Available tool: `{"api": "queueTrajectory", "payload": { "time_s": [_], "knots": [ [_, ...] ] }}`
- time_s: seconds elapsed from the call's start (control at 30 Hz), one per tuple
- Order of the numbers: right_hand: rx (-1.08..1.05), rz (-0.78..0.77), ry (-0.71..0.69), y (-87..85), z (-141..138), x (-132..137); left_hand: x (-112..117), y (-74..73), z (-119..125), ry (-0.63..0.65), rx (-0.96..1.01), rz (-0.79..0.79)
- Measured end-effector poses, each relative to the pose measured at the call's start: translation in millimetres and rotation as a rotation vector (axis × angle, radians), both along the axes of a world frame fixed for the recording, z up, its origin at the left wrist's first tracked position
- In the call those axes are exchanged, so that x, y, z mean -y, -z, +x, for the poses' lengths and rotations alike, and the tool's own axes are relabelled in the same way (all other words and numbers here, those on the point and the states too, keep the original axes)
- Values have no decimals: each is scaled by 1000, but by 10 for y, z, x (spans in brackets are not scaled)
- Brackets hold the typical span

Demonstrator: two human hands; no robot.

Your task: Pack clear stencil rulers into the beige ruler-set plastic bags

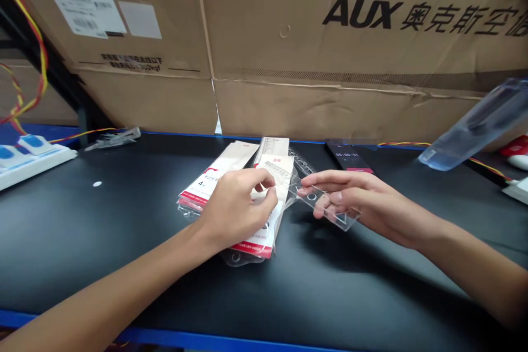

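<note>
A clear plastic set square (336, 214) was held up off the table in the right hand (355, 203), pinched narrowly between the thumb and fingers, with its far corner angled toward the other hand. The left hand (235, 209) was curled over a pile of ruler-set packets (216, 179), and its fingertips were drawn together in a narrow pinch at the pale card of the topmost packet. Whether the set square was also gripped there could not be told, as the contact was hidden by the fingers. The packets were left overlapping beneath and just beside the left hand, their red-edged cards and clear sleeves lying flat, so the pile was supported by the black workbench (124, 242) rather than by the hand alone. Beyond the pile, a smartphone (348, 157) had been laid with its lit timer display facing up, clear of both hands. A white power strip (33, 165) was placed at the left end of the bench, and a large cardboard carton (289, 38) was stood behind the bench.
</note>
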State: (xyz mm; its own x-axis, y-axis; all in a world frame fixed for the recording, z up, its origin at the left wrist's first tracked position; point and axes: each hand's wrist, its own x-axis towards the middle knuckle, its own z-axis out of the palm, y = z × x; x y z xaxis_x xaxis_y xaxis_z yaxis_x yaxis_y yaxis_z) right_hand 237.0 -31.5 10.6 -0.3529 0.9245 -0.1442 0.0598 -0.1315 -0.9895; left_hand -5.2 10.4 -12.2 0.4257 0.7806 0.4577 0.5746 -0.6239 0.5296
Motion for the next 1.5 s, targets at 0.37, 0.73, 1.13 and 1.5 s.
{"api": "queueTrajectory", "payload": {
  "time_s": [0.37, 0.73, 1.13, 1.5],
  "knots": [
    [169, 222, -219, 122, 17, 40, 53, 0, 22, 61, 24, 19],
    [524, 457, -229, 140, 29, 84, 25, 36, -51, 229, -125, 48],
    [660, 502, -242, 213, 23, 32, 50, 18, -46, 228, -335, -3],
    [729, 508, -231, 185, -19, 58, 59, -76, -28, 226, -167, -127]
  ]
}}
